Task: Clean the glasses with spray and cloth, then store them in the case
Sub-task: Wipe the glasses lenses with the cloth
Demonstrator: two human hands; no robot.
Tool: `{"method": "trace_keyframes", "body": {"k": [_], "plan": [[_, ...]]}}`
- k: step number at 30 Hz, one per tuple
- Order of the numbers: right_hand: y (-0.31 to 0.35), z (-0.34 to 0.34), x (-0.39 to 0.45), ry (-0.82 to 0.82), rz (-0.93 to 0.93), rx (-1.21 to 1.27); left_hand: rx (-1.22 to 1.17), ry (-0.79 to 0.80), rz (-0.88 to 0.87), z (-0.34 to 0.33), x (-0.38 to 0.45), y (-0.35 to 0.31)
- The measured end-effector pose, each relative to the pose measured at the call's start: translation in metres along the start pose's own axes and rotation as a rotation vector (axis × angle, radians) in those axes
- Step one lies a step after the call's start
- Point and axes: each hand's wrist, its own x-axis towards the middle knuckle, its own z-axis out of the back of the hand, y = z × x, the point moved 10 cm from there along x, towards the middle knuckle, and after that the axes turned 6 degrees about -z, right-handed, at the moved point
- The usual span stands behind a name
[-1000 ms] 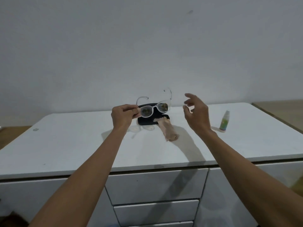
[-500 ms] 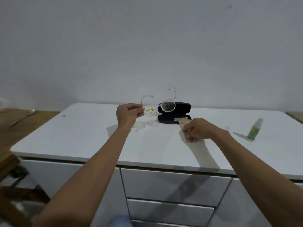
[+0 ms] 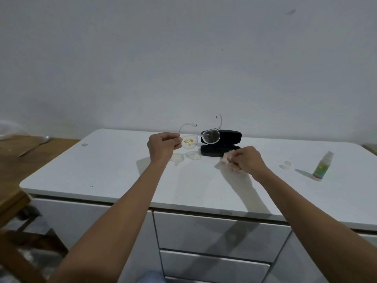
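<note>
My left hand (image 3: 163, 147) holds clear-framed glasses (image 3: 201, 137) by the left temple hinge, raised above the white cabinet top (image 3: 114, 172). Yellow smudges show on the left lens. Behind the glasses lies an open black case (image 3: 222, 142). My right hand (image 3: 247, 160) rests on the top just right of the case, its fingers closed on a pale pink cloth (image 3: 227, 160). A small green spray bottle (image 3: 322, 166) stands upright far to the right.
A small clear cap (image 3: 285, 165) lies left of the bottle. Drawers (image 3: 220, 233) run below the top's front edge. A wooden surface (image 3: 18, 150) and a wooden chair (image 3: 12, 203) stand at the left. A white wall rises behind.
My right hand came down from the air and closed on the cloth beside the case. The head view swung left and drew nearer. The left hand kept holding the glasses.
</note>
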Motion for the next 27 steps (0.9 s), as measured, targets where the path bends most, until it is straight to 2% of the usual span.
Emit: {"method": "trace_keyframes", "body": {"k": [3, 4, 7, 10, 18, 21, 27], "plan": [[-0.005, -0.023, -0.007, 0.162, -0.198, 0.788, 0.027, -0.009, -0.029, 0.004, 0.001, -0.004], [0.001, -0.030, -0.010, 0.229, -0.201, 0.922, 0.036, -0.005, -0.040, 0.004, 0.001, -0.005], [0.020, -0.042, -0.016, 0.347, -0.154, 1.094, 0.063, 0.001, -0.068, 0.005, 0.002, -0.009], [0.026, -0.038, -0.016, 0.204, -0.156, 1.088, 0.096, 0.012, -0.099, 0.004, 0.000, -0.017], [0.059, -0.054, -0.020, -0.027, -0.060, 1.010, 0.095, 0.003, -0.149, 0.012, -0.003, -0.038], [0.065, -0.061, -0.020, -0.139, -0.052, 0.897, 0.109, -0.013, -0.164, 0.024, -0.002, -0.044], [0.089, -0.063, -0.028, -0.160, 0.134, 0.759, 0.096, -0.026, -0.144, 0.050, 0.002, -0.046]]}}
